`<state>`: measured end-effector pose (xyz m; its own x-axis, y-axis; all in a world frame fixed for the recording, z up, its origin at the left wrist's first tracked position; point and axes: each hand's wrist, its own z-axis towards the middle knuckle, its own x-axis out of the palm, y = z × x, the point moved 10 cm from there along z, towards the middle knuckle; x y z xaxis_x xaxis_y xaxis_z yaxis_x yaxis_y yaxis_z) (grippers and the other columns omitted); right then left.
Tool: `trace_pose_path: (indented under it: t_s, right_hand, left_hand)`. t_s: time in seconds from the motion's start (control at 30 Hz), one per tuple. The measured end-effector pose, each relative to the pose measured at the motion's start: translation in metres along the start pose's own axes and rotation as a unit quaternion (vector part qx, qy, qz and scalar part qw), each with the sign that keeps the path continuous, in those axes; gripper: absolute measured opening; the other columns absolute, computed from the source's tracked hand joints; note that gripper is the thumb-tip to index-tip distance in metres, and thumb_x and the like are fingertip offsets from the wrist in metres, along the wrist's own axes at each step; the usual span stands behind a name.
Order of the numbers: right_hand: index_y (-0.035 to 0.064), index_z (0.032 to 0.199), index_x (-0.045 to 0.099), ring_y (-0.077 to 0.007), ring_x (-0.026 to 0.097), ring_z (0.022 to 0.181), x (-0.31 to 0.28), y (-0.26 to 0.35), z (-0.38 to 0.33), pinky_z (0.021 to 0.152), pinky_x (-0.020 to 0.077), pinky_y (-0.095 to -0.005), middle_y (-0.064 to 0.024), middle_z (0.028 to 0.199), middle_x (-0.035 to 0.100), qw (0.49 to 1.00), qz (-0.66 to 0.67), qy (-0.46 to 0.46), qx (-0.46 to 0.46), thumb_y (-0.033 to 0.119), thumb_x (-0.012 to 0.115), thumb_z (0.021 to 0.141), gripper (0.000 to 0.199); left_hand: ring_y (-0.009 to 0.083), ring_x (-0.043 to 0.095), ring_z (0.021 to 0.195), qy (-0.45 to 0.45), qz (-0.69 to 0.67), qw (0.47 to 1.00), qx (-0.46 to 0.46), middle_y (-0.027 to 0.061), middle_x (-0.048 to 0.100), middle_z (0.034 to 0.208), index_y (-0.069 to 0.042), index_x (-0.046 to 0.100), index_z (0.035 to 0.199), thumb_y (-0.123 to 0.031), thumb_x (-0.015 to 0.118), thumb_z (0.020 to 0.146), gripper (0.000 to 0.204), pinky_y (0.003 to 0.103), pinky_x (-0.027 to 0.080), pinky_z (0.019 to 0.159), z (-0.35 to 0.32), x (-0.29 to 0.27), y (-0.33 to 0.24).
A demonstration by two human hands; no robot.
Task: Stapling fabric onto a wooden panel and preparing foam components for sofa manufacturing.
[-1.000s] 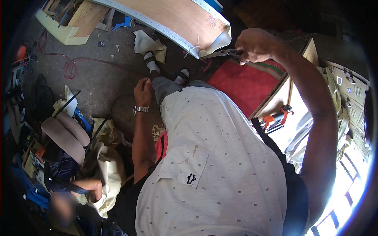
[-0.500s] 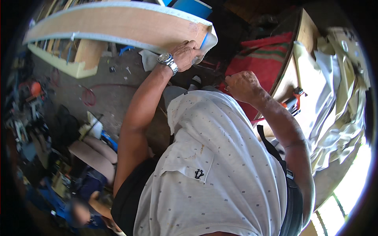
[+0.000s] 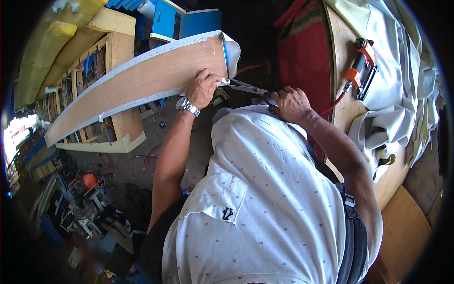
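A long curved wooden panel, edged with stapled white covering, lies at an angle ahead of me. My left hand rests at its near right corner, fingers pinching the loose edge of the white covering material. From the right, my right hand grips a pair of scissors by the handles. The scissor blades point left and reach the material beside my left fingertips; whether they cut into it is too small to tell. Beyond the corner, a flap of the same covering hangs past a blue strip.
An orange and black staple gun with a red hose lies on a wooden board at right, beside crumpled pale sheeting. A red cloth hangs near it. Slatted wooden frames stand at left, blue pieces behind, tools on the lower left floor.
The scissors now show in my right hand, at the corner. My left hand has shifted its hold to the covering's edge. The whole view has swung, bringing the staple gun fully into sight.
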<state>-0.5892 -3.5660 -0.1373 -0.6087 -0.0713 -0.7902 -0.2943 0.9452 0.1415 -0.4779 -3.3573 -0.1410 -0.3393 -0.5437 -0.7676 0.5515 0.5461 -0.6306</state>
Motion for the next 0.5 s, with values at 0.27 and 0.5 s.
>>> trace_pose_path:
  t_s: [0.27, 0.5]
  right_hand:
    - [0.0104, 0.125, 0.059, -0.0250, 0.063, 0.108, 0.004, 0.059, -0.003, 0.090, 0.0510, -0.0422, -0.0076, 0.108, 0.071, 0.996, 0.008, -0.028, 0.090, 0.044, 0.060, 0.099, 0.042]
    - [0.0120, 0.125, 0.060, -0.0267, 0.063, 0.111, 0.007, 0.112, 0.020, 0.089, 0.0506, -0.0433, -0.0074, 0.108, 0.071, 0.982, 0.063, -0.035, 0.173, 0.042, 0.058, 0.098, 0.040]
  left_hand:
    - [0.0303, 0.059, 0.103, -0.005, 0.001, 0.998, 0.058, 0.0071, 0.059, 0.104, -0.013, 0.071, 0.099, -0.009, 0.069, 0.090, 0.010, 0.043, 0.054, 0.084, -0.016, -0.014, 0.002]
    - [0.0286, 0.059, 0.101, 0.048, 0.031, 0.986, 0.156, 0.0062, 0.060, 0.103, -0.012, 0.072, 0.094, -0.006, 0.069, 0.088, 0.009, 0.043, 0.053, 0.083, -0.024, -0.037, -0.004]
